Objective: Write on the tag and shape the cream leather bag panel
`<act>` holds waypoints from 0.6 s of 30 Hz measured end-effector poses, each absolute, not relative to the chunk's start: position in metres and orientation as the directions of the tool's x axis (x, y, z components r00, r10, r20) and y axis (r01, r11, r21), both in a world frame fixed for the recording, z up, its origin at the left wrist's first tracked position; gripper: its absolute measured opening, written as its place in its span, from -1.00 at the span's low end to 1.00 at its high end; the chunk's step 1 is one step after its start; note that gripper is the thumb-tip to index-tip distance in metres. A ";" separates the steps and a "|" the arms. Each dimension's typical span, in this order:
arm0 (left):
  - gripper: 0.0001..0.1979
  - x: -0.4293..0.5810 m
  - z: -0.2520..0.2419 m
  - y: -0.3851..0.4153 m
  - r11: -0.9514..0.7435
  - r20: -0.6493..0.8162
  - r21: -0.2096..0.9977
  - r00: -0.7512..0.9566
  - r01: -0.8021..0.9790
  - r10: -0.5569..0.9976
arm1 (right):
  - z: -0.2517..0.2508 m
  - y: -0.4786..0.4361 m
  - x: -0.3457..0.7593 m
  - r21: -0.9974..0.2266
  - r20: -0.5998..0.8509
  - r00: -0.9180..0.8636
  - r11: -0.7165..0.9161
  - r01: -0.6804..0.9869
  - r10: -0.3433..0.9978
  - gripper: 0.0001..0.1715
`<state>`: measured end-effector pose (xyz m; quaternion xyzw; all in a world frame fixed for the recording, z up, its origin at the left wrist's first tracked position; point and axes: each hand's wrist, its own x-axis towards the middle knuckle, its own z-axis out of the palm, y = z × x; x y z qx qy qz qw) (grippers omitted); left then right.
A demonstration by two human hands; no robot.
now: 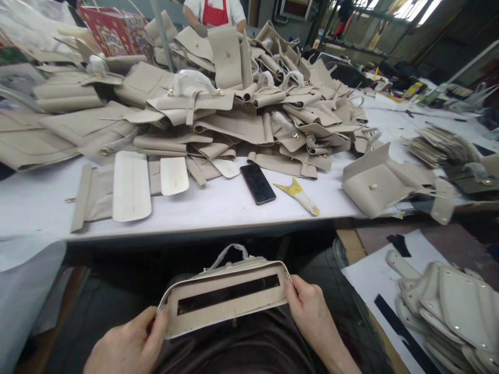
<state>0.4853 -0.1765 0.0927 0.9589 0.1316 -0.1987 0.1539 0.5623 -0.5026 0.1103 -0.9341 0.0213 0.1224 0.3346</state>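
Note:
A beige handbag body (206,324) rests over my lap, its underside toward me with a long dark slot across it. On its far side stands a handle (230,253) wrapped in clear plastic, with gold-coloured fittings. My left hand (130,340) grips the left end of the bag, thumb on the near edge. At the right end, my right hand (310,304) pinches the rim between thumb and fingers. The far face of the bag is mostly hidden.
Many beige bag parts (234,127) are heaped on the white table (206,213). Near its front edge lie a phone (258,183) and a yellow-and-white flat tool (298,196). Stacked beige pieces (454,301) sit at lower right. Behind the heap stands a person in a red apron (215,13).

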 end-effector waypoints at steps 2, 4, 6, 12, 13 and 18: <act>-0.66 0.485 0.091 -0.176 -0.934 -0.374 0.227 0.910 0.277 0.179 | 0.112 -0.501 0.562 -0.579 -0.246 0.968 -0.809 -0.100 0.056 -0.56; -0.67 0.484 0.090 -0.175 -0.941 -0.334 0.221 0.927 0.255 0.173 | 0.114 -0.500 0.563 -0.542 -0.247 0.967 -0.836 -0.082 0.065 -0.58; -0.66 0.484 0.091 -0.175 -0.953 -0.329 0.217 0.935 0.212 0.133 | 0.116 -0.499 0.563 -0.522 -0.248 0.966 -0.850 -0.073 0.069 -0.58; -0.52 0.483 0.102 -0.179 -0.834 -0.409 0.373 0.879 0.406 0.245 | 0.109 -0.499 0.555 -0.549 -0.211 0.974 -0.835 -0.050 0.080 -0.54; -0.51 0.481 0.105 -0.181 -0.809 -0.400 0.395 0.874 0.436 0.276 | 0.107 -0.499 0.554 -0.550 -0.201 0.976 -0.834 -0.042 0.084 -0.53; -0.48 0.475 0.118 -0.179 -0.766 -0.300 0.482 0.901 0.426 0.312 | 0.104 -0.508 0.562 -0.504 -0.206 0.966 -0.863 0.035 0.159 -0.50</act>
